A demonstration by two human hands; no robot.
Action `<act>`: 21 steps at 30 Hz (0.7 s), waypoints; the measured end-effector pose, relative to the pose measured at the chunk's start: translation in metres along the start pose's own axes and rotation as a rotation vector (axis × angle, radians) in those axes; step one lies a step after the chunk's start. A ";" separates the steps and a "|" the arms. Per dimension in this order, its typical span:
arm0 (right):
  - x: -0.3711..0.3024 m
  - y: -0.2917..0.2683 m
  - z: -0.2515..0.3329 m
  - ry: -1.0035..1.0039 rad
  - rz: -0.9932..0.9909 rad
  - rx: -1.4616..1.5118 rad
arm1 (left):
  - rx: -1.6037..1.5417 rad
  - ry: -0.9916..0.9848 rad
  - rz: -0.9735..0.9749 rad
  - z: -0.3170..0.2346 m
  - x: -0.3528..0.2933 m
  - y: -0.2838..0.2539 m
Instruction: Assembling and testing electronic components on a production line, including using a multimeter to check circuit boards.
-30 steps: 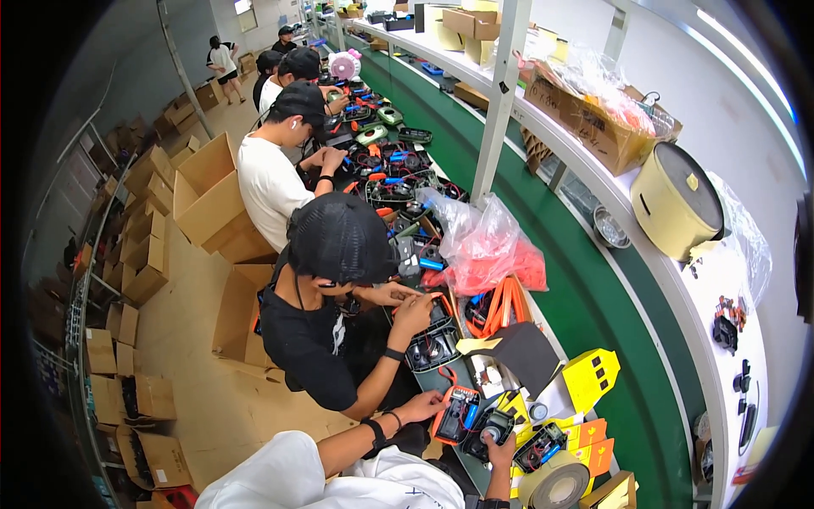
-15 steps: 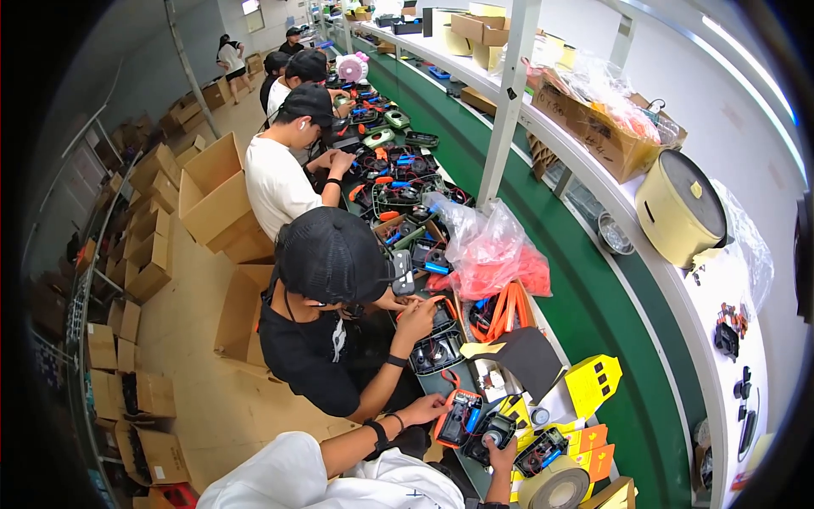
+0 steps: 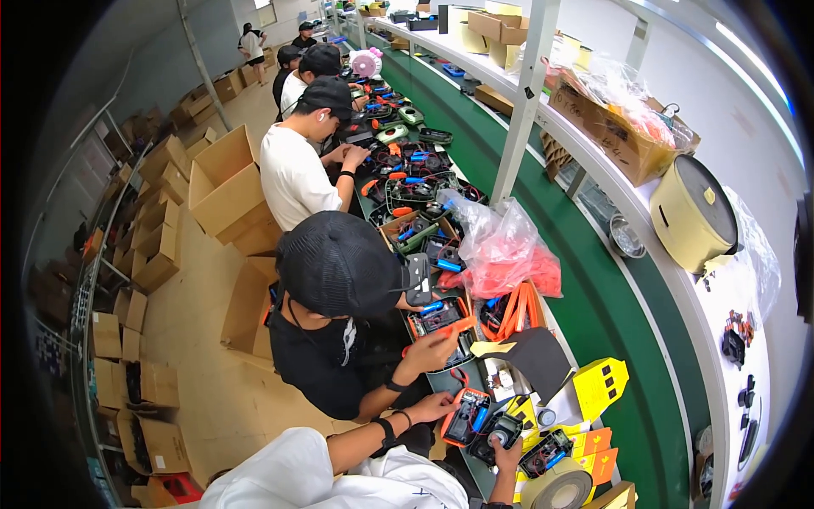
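Observation:
My left hand (image 3: pixel 435 407) is closed on the near edge of an orange-rimmed casing half (image 3: pixel 465 418) with a blue cylindrical cell and thin wires inside. An orange strap loops from its upper end. Right beside it, a dark casing half (image 3: pixel 494 439) with a round, speaker-like part sits in my right hand (image 3: pixel 509 456), whose fingers wrap its right side. The two halves lie side by side, close together at the bench edge. Another open dark casing (image 3: pixel 545 452) with a blue cell lies just right of my right hand.
A tape roll (image 3: pixel 557 489) stands at the near right, by yellow cartons (image 3: pixel 600 386). A co-worker in a black cap (image 3: pixel 339 263) handles an orange strip at my left. Beyond are orange strips (image 3: pixel 511 314), a plastic bag (image 3: pixel 509 246) and a green conveyor belt (image 3: pixel 585 314).
The view has shifted slightly. My hands keep their holds on both casing halves. The neighbouring co-worker's hand has lifted an orange strip above the casing there.

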State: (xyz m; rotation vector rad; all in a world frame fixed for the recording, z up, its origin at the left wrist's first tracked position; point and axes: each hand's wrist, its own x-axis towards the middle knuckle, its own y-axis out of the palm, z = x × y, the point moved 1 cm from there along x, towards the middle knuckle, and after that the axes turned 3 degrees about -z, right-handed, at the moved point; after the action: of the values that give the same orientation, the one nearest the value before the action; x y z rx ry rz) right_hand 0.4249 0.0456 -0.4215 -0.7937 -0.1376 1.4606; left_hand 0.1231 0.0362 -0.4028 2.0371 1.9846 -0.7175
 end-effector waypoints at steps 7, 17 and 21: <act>0.004 0.001 -0.002 -0.058 0.031 0.113 | -0.016 0.021 -0.002 0.005 0.003 0.002; -0.001 0.000 0.007 -0.079 0.007 0.198 | -0.012 0.013 -0.021 0.005 0.003 0.004; 0.000 0.004 -0.004 -0.110 -0.080 0.063 | -0.005 0.015 -0.028 0.011 0.003 0.003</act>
State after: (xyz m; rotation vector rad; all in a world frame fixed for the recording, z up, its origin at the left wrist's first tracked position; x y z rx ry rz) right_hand 0.4238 0.0439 -0.4273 -0.6497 -0.2037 1.4266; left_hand 0.1240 0.0338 -0.4146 2.0219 2.0254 -0.7044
